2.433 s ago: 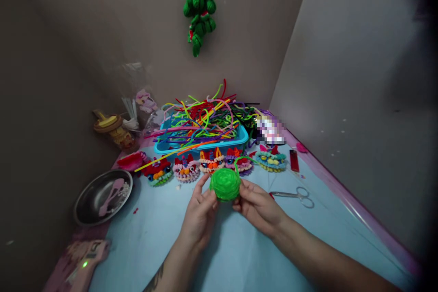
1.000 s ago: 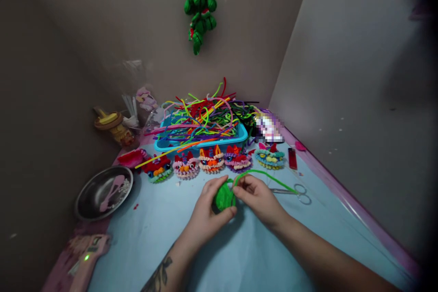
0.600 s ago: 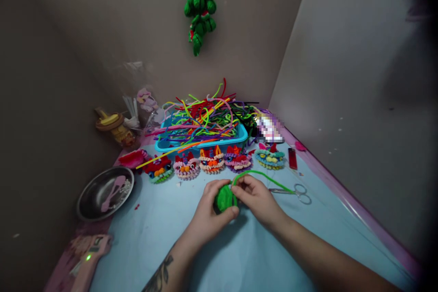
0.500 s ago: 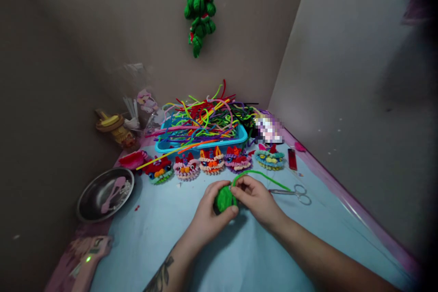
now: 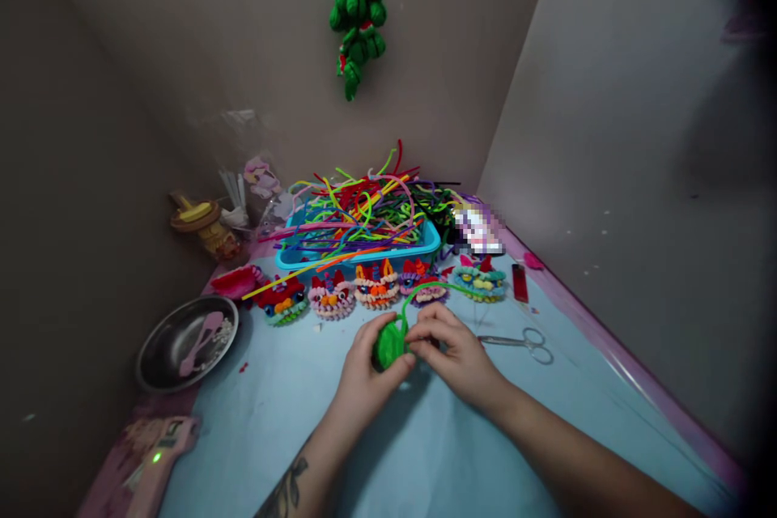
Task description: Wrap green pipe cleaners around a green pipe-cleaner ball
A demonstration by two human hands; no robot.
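Observation:
My left hand [image 5: 371,368] is closed around a rounded bundle of green pipe cleaner [image 5: 388,346], thumb in front and fingers behind. Against the bundle's right side, the fingertips of my right hand [image 5: 446,348] are pinched together on the green pipe cleaner; exactly which part they grip is partly hidden. A loose green strand [image 5: 432,286] rises from the bundle between my hands and arcs to the right, in front of the colourful pipe-cleaner lion heads. Scissors [image 5: 515,342] lie just right of my right hand.
Behind my hands stand several lion heads [image 5: 376,285] in a row. A blue tray [image 5: 358,259] heaped with pipe cleaners is behind them. At left are a metal bowl [image 5: 161,352] and a pink glue gun [image 5: 163,445]. A green ornament [image 5: 358,16] hangs on the wall.
The bundle and my left hand have shifted slightly left. The strand's root has moved left, and its arc stands higher, lifted away from the scissors. My right fingers sit a little lower on the bundle's side.

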